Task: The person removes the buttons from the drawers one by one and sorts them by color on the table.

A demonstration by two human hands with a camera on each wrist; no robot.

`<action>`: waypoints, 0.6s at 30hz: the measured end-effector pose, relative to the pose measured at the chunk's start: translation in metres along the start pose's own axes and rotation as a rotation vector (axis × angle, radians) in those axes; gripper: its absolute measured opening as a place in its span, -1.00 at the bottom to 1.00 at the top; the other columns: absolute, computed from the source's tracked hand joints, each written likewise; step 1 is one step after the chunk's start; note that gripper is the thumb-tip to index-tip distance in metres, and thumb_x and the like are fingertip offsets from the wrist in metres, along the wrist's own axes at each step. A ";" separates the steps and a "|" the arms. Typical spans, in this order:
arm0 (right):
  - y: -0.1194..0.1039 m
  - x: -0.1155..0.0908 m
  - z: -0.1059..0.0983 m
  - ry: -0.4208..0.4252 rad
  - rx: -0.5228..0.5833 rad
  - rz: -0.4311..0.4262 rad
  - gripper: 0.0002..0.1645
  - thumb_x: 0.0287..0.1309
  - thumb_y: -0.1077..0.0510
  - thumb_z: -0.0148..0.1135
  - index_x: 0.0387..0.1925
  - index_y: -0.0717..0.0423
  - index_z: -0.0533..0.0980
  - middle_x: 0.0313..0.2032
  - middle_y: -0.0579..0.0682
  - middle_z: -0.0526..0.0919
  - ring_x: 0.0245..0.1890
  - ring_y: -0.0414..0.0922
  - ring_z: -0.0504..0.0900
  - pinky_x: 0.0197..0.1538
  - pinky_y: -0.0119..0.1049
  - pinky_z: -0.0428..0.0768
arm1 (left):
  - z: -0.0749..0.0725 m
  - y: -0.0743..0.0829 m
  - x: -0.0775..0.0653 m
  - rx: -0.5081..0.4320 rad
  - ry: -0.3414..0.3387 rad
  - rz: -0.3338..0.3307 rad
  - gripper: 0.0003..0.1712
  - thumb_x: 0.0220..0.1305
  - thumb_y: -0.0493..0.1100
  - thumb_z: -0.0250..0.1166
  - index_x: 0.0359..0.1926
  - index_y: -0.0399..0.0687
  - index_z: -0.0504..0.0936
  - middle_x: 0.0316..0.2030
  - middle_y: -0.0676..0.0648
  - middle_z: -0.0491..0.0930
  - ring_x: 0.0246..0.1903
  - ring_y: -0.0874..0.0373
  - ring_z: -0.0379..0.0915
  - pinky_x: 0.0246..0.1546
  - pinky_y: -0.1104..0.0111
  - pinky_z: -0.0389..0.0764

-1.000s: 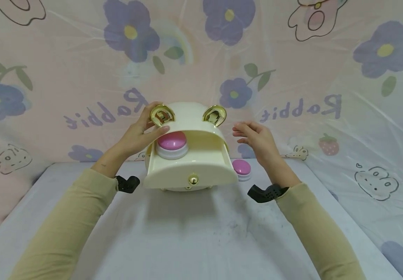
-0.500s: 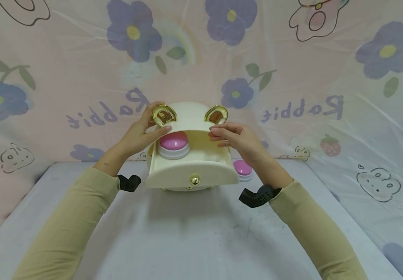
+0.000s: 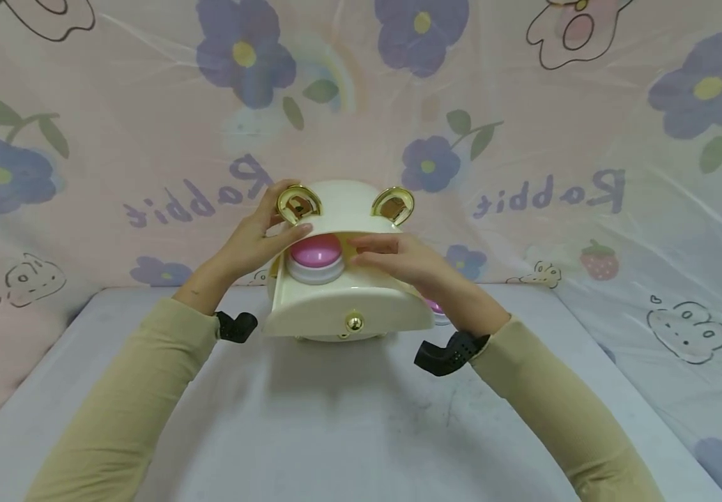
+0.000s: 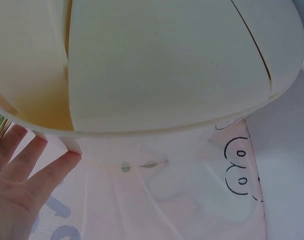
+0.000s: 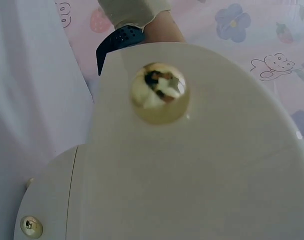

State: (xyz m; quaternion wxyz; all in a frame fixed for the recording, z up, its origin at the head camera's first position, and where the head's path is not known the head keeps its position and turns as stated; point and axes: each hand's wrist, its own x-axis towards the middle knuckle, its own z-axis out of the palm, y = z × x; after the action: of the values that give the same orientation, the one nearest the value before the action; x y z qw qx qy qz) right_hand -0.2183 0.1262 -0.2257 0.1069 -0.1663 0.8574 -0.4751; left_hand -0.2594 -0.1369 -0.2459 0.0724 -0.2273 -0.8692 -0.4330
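A cream storage box (image 3: 347,202) with two gold ears stands on the table, its drawer (image 3: 311,312) pulled out. In the drawer's left part sits a round push button (image 3: 316,252) with a pink dome and white base. My left hand (image 3: 248,245) grips the box's top left, thumb on the front lip, fingers behind the gold ear (image 3: 299,204). The left wrist view shows that hand (image 4: 24,182) at the box's rim. My right hand (image 3: 403,262) reaches in over the drawer, fingers extended just right of the pink button, holding nothing visible.
A second pink button (image 3: 435,307) stands right of the box, mostly hidden behind my right forearm. The drawer front bears a gold knob (image 5: 160,95). A printed cloth (image 3: 361,104) hangs behind the white table (image 3: 336,432).
My right hand has moved left from beside the box to inside the open drawer, next to the pink button. My left hand has kept its hold on the box.
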 end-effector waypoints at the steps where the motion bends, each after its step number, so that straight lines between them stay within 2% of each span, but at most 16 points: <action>1: -0.001 0.002 0.001 -0.012 -0.010 0.008 -0.42 0.14 -0.12 0.29 0.21 -0.17 0.48 0.19 -0.08 0.54 0.18 -0.15 0.47 0.25 -0.18 0.38 | 0.000 0.000 0.000 0.000 0.000 -0.001 -0.19 0.29 0.20 0.19 0.39 0.59 -0.10 0.40 -0.11 0.19 0.37 -0.20 0.15 0.22 -0.34 0.12; 4: -0.002 0.007 0.006 -0.043 -0.034 0.003 -0.39 0.13 -0.13 0.29 0.23 -0.18 0.45 0.22 -0.08 0.51 0.22 -0.14 0.44 0.28 -0.16 0.35 | 0.000 0.000 0.000 -0.003 0.003 -0.001 -0.20 0.29 0.21 0.19 0.38 0.62 -0.10 0.40 -0.10 0.20 0.37 -0.19 0.15 0.22 -0.34 0.13; 9: -0.006 0.016 0.014 -0.084 -0.026 -0.042 -0.29 0.16 -0.01 0.29 0.34 -0.06 0.34 0.31 -0.02 0.41 0.34 -0.06 0.32 0.40 -0.13 0.23 | 0.001 0.001 -0.001 -0.010 -0.003 0.007 -0.20 0.29 0.19 0.19 0.38 0.63 -0.10 0.39 -0.11 0.21 0.37 -0.20 0.15 0.22 -0.35 0.12; 14: -0.010 0.024 0.018 -0.121 -0.097 -0.080 -0.20 0.12 -0.02 0.33 0.38 -0.06 0.27 0.24 -0.02 0.48 0.25 -0.10 0.42 0.33 -0.17 0.33 | 0.002 0.002 0.000 -0.009 -0.006 0.007 -0.20 0.29 0.20 0.19 0.38 0.64 -0.10 0.40 -0.12 0.20 0.37 -0.19 0.15 0.22 -0.34 0.14; 18: -0.012 0.029 0.019 -0.198 -0.167 -0.073 -0.09 0.06 -0.09 0.38 0.39 -0.03 0.19 0.20 -0.10 0.45 0.20 -0.16 0.43 0.27 -0.21 0.38 | 0.003 0.002 0.000 -0.012 -0.005 0.002 -0.21 0.29 0.21 0.19 0.37 0.66 -0.10 0.40 -0.11 0.19 0.37 -0.18 0.14 0.22 -0.33 0.15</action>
State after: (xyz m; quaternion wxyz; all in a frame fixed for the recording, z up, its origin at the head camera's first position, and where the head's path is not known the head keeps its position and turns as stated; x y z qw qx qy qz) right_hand -0.2359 0.0940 -0.2260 0.1594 -0.2517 0.8726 -0.3870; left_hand -0.2585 -0.1340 -0.2462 0.0694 -0.2298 -0.8666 -0.4374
